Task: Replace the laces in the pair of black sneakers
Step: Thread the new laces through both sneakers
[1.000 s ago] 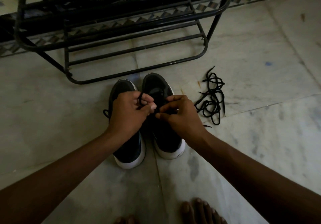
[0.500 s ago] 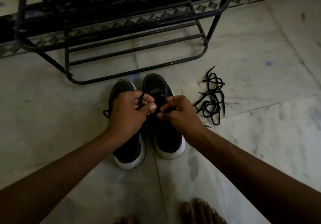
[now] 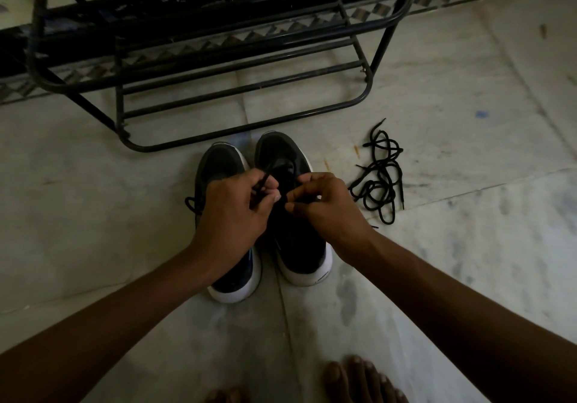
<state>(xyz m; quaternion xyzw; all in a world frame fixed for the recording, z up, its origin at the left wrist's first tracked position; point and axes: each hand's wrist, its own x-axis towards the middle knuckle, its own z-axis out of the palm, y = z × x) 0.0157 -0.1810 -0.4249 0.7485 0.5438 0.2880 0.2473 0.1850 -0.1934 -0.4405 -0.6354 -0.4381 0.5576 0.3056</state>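
Both barely shifted, left hand and right hand still pinch the black lace over one sneaker.

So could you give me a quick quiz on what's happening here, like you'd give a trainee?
1. True or false: the left hand and the right hand each pinch a lace over the sneakers.
2. Where do the loose laces lie?
A. inside a sneaker
B. on the floor, right of the sneakers
C. in the left hand
3. Fill in: the sneakers' toes point toward a black metal ____.

Key: 1 true; 2 B; 3 rack.
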